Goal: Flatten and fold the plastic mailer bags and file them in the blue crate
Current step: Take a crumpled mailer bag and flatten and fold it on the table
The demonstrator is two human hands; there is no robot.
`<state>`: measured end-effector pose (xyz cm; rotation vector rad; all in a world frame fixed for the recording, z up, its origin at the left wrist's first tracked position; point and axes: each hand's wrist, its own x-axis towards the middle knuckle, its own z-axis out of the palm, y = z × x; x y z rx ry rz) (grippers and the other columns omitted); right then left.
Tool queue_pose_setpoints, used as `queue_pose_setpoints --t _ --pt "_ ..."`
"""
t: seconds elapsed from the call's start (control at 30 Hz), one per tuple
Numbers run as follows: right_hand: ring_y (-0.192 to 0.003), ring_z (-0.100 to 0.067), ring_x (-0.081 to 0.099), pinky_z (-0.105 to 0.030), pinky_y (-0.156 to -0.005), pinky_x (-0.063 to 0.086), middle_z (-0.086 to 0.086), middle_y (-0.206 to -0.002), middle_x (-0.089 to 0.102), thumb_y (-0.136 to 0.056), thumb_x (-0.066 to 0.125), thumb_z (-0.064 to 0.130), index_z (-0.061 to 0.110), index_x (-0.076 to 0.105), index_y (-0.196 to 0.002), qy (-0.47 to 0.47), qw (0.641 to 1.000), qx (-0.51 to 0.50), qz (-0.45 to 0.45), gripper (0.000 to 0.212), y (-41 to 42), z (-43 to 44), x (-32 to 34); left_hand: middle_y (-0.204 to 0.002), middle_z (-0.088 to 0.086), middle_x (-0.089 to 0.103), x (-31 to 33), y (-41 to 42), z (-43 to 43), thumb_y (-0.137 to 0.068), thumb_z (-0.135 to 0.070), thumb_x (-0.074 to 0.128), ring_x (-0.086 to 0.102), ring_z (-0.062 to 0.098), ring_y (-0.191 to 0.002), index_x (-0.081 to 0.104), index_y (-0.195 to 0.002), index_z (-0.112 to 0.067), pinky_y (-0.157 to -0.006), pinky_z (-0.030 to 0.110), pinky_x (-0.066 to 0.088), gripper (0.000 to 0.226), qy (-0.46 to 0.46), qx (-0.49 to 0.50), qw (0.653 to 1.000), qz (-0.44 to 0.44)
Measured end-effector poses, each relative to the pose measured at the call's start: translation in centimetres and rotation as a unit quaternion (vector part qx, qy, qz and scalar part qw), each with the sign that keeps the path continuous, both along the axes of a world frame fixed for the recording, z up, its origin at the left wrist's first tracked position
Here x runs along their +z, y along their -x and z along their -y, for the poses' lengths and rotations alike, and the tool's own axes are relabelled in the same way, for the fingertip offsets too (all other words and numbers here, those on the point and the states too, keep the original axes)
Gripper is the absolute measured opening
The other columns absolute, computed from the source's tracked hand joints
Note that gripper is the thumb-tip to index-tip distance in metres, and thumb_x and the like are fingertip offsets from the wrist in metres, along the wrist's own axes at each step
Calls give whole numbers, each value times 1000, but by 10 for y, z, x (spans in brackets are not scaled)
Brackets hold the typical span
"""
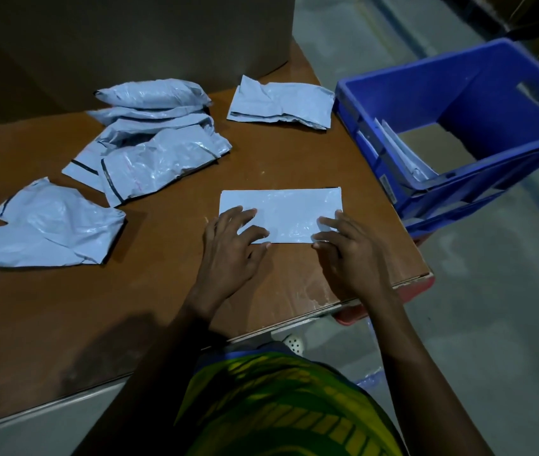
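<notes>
Brown table bears a folded mailer, near corners hidden under flat-spread left hand and right hand.

The blue plastic crate ran off the right edge, and its near wall hid most of the pale folded bags inside. The left edge cut the crumpled grey plastic mailer. The left hand and right hand covered the near corners of the flat folded grey mailer.

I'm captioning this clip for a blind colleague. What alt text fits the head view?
A person's two hands, left grip and right grip, press a folded grey mailer bag flat on a brown table. Crumpled mailers lie to the left and beyond it; a blue crate at the right holds a few filed bags.
</notes>
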<state>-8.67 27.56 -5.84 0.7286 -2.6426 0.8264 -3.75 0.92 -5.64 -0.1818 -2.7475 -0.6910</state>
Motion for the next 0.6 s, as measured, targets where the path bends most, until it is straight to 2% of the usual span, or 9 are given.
queue_pose_setpoints --t 0.13,0.2,0.27,0.33,0.43,0.5,0.6 --pt "-132 -32 59 -52 -96 53 -11 -124 72 -94 64 9 7 75 -100 -39 999 -3 -32 12 -2 13 8 -142 -3 59 -1 -1 0 -90 -43 77 43 25 -143 76 -106 -31 -111 51 26 20 10 1 1000 -1" --pt "-137 -30 54 -51 -102 47 -10 -129 68 -91 62 8 9 70 -106 -50 998 -19 -33 17 -2 14 16 -138 -4 61 3 -2 2 -88 -48 78 47 25 -139 76 -108 -31 -107 51 31 27 21 -6 1000 -9" --pt "-136 -28 53 -52 -105 42 -8 -126 66 -87 61 3 10 65 -109 -56 997 -36 -37 24 -2 15 26 -126 -4 65 15 -3 1 -91 -42 76 54 25 -129 75 -106 -28 -98 50 39 21 26 -6 999 -39" --pt "-122 -29 60 -53 -103 42 -7 -113 67 -88 51 6 11 62 -106 -53 995 -64 -59 22 3 19 42 -109 -6 67 41 -1 2 -98 -32 70 60 23 -110 75 -102 -25 -85 48 42 10 10 11 997 -80" --pt "-98 -27 62 -49 -93 45 -8 -102 67 -98 49 14 9 63 -107 -11 991 -89 -99 18 24 21 76 -101 -8 70 91 13 8 -100 -26 67 62 16 -95 73 -110 -23 -83 40 45 12 -56 16 993 -102" --pt "-94 -25 61 -41 -82 48 -10 -102 68 -102 58 18 7 65 -109 17 996 -53 -70 14 45 21 94 -96 -8 69 114 30 15 -96 -29 72 63 9 -89 70 -118 -28 -80 30 48 22 -139 33 988 -58" --pt "-99 -25 67 -41 -81 57 -9 -107 73 -101 68 22 10 69 -109 6 996 -26 85 15 83 25 97 -90 -5 65 106 60 24 -94 -30 74 64 9 -81 67 -118 -33 -71 29 52 26 -190 37 978 75"
